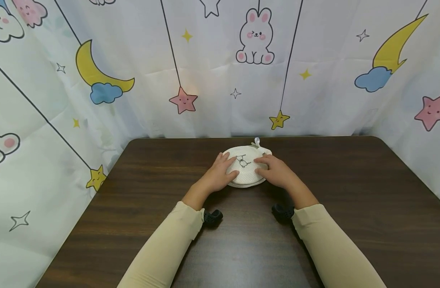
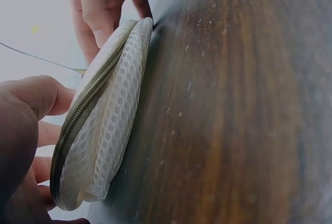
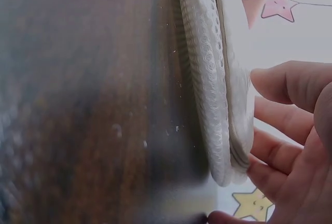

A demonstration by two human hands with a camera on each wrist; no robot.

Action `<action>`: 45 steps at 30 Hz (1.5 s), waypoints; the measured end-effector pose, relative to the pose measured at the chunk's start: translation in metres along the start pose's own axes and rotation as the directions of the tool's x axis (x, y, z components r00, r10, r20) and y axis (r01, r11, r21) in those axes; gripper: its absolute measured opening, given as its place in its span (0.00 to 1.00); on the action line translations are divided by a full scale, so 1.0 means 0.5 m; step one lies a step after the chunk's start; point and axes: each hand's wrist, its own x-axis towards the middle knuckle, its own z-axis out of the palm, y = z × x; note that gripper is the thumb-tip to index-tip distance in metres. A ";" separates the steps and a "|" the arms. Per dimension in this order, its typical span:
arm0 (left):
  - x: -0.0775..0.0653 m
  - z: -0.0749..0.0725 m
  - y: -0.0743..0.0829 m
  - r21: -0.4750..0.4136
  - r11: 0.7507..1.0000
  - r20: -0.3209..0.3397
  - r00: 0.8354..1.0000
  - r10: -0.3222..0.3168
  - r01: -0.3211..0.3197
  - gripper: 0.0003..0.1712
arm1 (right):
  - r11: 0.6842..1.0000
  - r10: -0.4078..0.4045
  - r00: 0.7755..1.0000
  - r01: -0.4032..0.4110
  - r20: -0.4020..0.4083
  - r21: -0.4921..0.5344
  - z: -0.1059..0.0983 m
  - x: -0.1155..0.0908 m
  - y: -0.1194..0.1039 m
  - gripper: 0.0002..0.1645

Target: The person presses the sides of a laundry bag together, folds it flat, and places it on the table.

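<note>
Resting with fingers spread, the left hand [image 1: 218, 173] and right hand [image 1: 278, 172] touched a round white mesh pouch [image 1: 246, 174] on the brown wooden desk [image 1: 353, 184]. Uneven pressure risked sliding it askew.

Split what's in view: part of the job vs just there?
In the job:
- white mesh pouch
- left hand, touching it
- right hand, likewise

Just there:
- dark table, supporting the pouch
- cartoon-print backdrop
</note>
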 end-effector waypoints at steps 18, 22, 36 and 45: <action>-0.004 0.002 0.006 -0.041 0.998 -0.056 0.998 0.037 -0.039 0.32 | 1.000 -0.017 0.992 0.016 -0.126 -0.016 -0.010 -0.001 0.003 0.18; -0.005 0.002 0.005 -0.053 0.998 -0.070 0.997 0.037 -0.041 0.33 | 0.998 0.058 0.981 -0.053 -0.186 0.029 -0.014 -0.002 0.004 0.32; -0.005 0.005 0.006 -0.090 0.995 -0.118 0.993 0.020 -0.031 0.33 | 0.973 0.141 0.981 -0.113 -0.131 0.202 -0.028 -0.003 0.009 0.43; -0.003 0.008 0.002 -0.106 0.992 -0.119 0.992 0.052 -0.065 0.35 | 0.895 0.176 0.974 -0.097 -0.146 0.435 -0.029 -0.007 0.010 0.42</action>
